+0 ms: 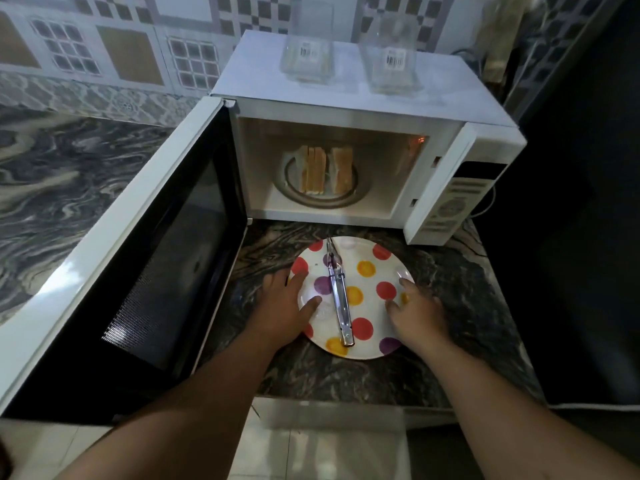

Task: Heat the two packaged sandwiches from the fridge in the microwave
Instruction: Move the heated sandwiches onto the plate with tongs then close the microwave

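Note:
The white microwave stands on the counter with its door swung wide to the left. Two sandwiches stand on edge on the glass turntable inside. In front of it lies a white plate with coloured dots, with metal tongs lying across it. My left hand holds the plate's left rim, thumb on top. My right hand holds the right rim the same way. Two clear plastic sandwich packages sit on top of the microwave.
The dark marbled counter runs left and behind the door; its front edge is near my forearms. A dark tall surface rises at the right of the microwave. Patterned wall tiles stand behind.

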